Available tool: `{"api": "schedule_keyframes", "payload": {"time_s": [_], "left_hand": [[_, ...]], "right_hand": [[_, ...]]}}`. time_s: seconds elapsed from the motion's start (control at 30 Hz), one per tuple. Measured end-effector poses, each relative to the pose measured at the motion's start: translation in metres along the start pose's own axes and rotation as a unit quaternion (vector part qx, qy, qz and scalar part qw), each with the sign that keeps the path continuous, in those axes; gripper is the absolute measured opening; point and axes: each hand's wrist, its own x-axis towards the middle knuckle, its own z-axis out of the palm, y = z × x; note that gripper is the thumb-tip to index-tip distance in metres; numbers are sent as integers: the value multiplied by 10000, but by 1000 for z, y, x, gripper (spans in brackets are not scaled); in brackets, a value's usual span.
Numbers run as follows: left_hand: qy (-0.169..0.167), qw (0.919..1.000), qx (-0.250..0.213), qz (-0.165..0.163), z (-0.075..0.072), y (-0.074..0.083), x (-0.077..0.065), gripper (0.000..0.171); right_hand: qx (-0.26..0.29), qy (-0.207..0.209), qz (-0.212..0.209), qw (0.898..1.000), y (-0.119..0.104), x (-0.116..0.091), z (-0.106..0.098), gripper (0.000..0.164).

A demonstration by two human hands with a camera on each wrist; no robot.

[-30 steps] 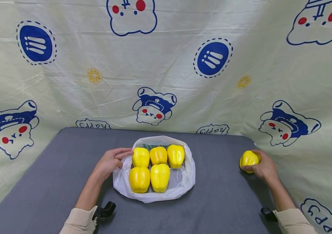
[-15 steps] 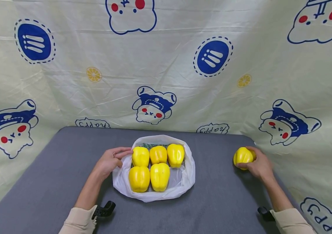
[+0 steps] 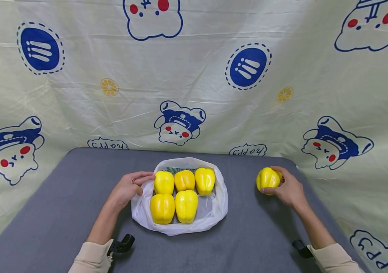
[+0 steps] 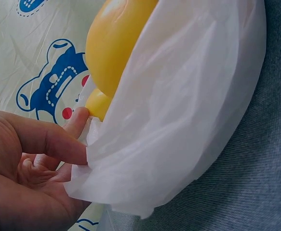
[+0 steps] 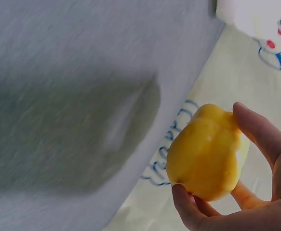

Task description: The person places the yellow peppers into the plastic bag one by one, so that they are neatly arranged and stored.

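Observation:
My right hand [image 3: 291, 189] grips a yellow bell pepper [image 3: 267, 179] on the right side of the table. In the right wrist view, fingers and thumb curl round this bell pepper [image 5: 205, 154], and its shadow lies apart from it on the cloth. Left of centre, my left hand [image 3: 129, 189] holds the rim of a white plastic bag [image 3: 211, 225]. Several yellow bell peppers [image 3: 186, 206] sit inside the bag in two rows. The left wrist view has the bag's side wall [image 4: 174, 110] rising by the fingers, partly hiding a bell pepper [image 4: 113, 45] behind it.
A grey cloth [image 3: 245, 242] covers the table. Behind it and along the right side hangs a pale curtain [image 3: 211, 83] with printed cartoon bears. Black straps [image 3: 123, 243] with cameras sit at both wrists, beside beige sleeves.
My right hand has moved left with the bell pepper, from near the table's right edge toward the bag. The left hand and the bag stay in place.

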Motion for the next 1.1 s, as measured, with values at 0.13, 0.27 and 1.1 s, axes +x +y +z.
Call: {"api": "schedule_keyframes", "payload": {"time_s": [0.13, 0.27, 1.1], "left_hand": [[8, 10000, -3, -18, 0, 1, 0, 69], [12, 10000, -11, -41, 0, 1, -1, 68], [13, 10000, -32, -82, 0, 2, -1, 69]], "right_hand": [[114, -51, -208, 9997, -17, -4, 2, 94], [308, -57, -406, 9987, -33, -9, 5, 92], [841, -254, -1164, 9893, -110, -31, 34, 88]]}}
